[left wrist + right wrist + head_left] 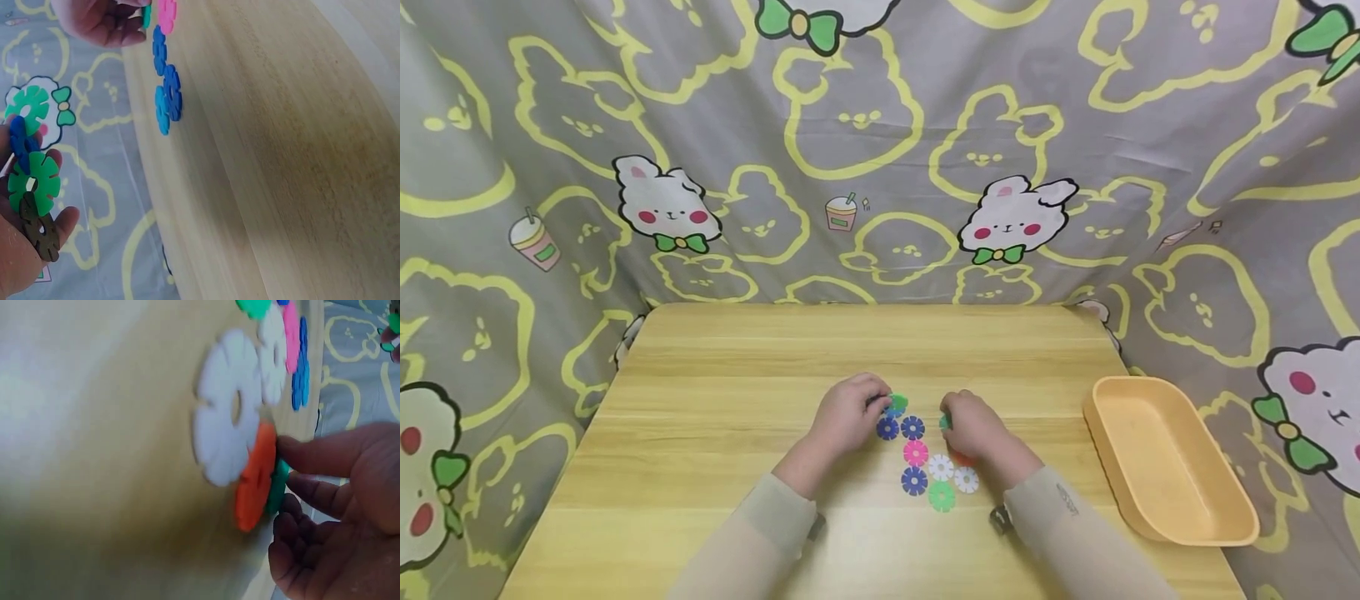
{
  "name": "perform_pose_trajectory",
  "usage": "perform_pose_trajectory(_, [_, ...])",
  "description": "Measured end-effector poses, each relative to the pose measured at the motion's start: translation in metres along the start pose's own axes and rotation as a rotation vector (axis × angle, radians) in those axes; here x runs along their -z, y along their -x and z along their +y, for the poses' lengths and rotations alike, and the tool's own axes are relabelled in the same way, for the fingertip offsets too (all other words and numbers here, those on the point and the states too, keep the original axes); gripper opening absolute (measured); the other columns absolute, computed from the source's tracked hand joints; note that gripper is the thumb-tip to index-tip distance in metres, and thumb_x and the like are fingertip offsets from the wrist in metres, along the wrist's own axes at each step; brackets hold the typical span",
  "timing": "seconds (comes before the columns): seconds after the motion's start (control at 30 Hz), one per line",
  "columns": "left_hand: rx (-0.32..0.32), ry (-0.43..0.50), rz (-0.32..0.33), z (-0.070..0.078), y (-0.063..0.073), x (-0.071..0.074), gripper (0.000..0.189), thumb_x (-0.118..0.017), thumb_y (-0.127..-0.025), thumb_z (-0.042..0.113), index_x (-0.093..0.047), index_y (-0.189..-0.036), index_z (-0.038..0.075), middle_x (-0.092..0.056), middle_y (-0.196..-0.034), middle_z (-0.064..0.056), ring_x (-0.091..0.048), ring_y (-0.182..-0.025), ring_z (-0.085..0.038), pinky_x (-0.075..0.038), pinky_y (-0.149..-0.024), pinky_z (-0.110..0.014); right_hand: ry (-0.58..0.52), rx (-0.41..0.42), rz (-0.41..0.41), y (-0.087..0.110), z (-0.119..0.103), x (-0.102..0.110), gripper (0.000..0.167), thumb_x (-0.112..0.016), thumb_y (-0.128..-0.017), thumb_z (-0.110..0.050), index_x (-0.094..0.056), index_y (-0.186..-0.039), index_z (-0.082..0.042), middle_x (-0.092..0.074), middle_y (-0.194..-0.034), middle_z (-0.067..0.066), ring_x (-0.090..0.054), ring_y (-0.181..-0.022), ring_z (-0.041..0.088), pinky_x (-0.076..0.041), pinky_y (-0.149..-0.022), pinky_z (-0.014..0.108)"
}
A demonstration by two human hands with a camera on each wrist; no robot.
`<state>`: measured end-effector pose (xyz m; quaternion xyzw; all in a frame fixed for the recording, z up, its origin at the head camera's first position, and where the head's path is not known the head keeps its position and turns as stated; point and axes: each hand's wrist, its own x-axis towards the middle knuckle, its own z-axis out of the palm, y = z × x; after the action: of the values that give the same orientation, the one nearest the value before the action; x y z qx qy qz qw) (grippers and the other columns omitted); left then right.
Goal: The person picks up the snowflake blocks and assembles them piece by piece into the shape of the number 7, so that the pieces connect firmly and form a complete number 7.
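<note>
My left hand (pixel 853 412) holds a short chain of notched plastic discs beside the layout. In the left wrist view the chain shows a green disc (pixel 48 178), a blue disc (pixel 20 142), another green one and a dark one (pixel 49 244). With thumb and fingers, my right hand (pixel 976 425) pinches a green disc (pixel 279 487) next to an orange disc (pixel 255 478). The orange one meets a white disc (pixel 215 437) in the right wrist view. Between the hands, the linked discs include a pink disc (pixel 907 455), several blue ones and a light green disc (pixel 942 507).
An orange-yellow plastic tray (pixel 1165 475) stands at the table's right edge. The wooden table (pixel 722 375) extends around the discs on all sides. A grey curtain (pixel 917 75) with cartoon animals hangs behind and along both sides.
</note>
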<state>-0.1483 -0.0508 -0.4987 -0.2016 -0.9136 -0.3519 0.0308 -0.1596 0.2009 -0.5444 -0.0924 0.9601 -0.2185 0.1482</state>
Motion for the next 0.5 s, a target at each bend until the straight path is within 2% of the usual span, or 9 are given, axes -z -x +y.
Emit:
perform_pose_trajectory(0.13, [-0.005, 0.004, -0.01, 0.0, 0.0, -0.001, 0.008, -0.072, -0.102, 0.019, -0.078, -0.103, 0.013, -0.074, -0.111, 0.001, -0.071, -0.102, -0.019, -0.058, -0.096, -0.041, -0.058, -0.045, -0.036, 0.0, 0.004, 0.001, 0.019, -0.08, -0.087, -0.006, -0.063, -0.096, -0.005, -0.059, -0.086, 0.006, -0.057, -0.079, 0.023, -0.055, -0.076, 0.041])
perform_pose_trajectory(0.2, [-0.003, 0.007, -0.011, 0.0, 0.0, -0.001, 0.008, -0.072, -0.102, 0.018, -0.077, -0.102, 0.013, -0.074, -0.111, 0.001, -0.072, -0.102, -0.019, -0.058, -0.096, -0.041, -0.135, -0.045, -0.042, 0.002, 0.004, 0.002, 0.017, -0.08, -0.09, -0.008, -0.063, -0.09, -0.008, -0.059, -0.081, 0.003, -0.056, -0.073, 0.021, -0.053, -0.07, 0.037])
perform_pose_trajectory(0.27, [0.001, 0.01, -0.009, 0.0, 0.001, -0.001, 0.007, -0.073, -0.102, 0.018, -0.077, -0.101, 0.013, -0.074, -0.111, 0.001, -0.071, -0.102, -0.019, -0.058, -0.095, -0.041, -0.262, -0.019, -0.036, 0.004, 0.003, 0.003, 0.014, -0.079, -0.093, -0.01, -0.066, -0.087, -0.009, -0.063, -0.078, 0.002, -0.059, -0.071, 0.019, -0.054, -0.069, 0.035])
perform_pose_trajectory(0.33, [0.006, 0.012, -0.011, -0.001, 0.001, -0.001, 0.006, -0.073, -0.102, 0.017, -0.077, -0.101, 0.013, -0.074, -0.11, 0.002, -0.071, -0.101, -0.019, -0.058, -0.095, -0.04, -0.394, 0.024, -0.013, 0.006, -0.002, 0.007, 0.009, -0.079, -0.095, -0.012, -0.072, -0.09, -0.008, -0.066, -0.078, 0.0, -0.061, -0.072, 0.017, -0.055, -0.071, 0.033])
perform_pose_trajectory(0.37, [0.009, 0.01, -0.012, -0.001, 0.001, -0.001, 0.006, -0.073, -0.102, 0.017, -0.078, -0.101, 0.013, -0.074, -0.11, 0.002, -0.071, -0.101, -0.019, -0.058, -0.095, -0.04, -0.476, 0.046, -0.008, 0.007, -0.004, 0.01, 0.009, -0.078, -0.096, -0.012, -0.074, -0.095, -0.004, -0.068, -0.078, 0.004, -0.062, -0.071, 0.018, -0.056, -0.07, 0.032])
perform_pose_trajectory(0.5, [0.012, 0.009, -0.022, 0.0, 0.0, -0.002, 0.007, -0.073, -0.102, 0.018, -0.078, -0.102, 0.013, -0.074, -0.11, 0.002, -0.071, -0.102, -0.019, -0.058, -0.095, -0.039, -0.744, 0.097, 0.006, 0.01, -0.018, 0.023, 0.025, -0.072, -0.098, -0.005, -0.071, -0.118, 0.011, -0.073, -0.082, 0.012, -0.067, -0.069, 0.023, -0.061, -0.067, 0.032])
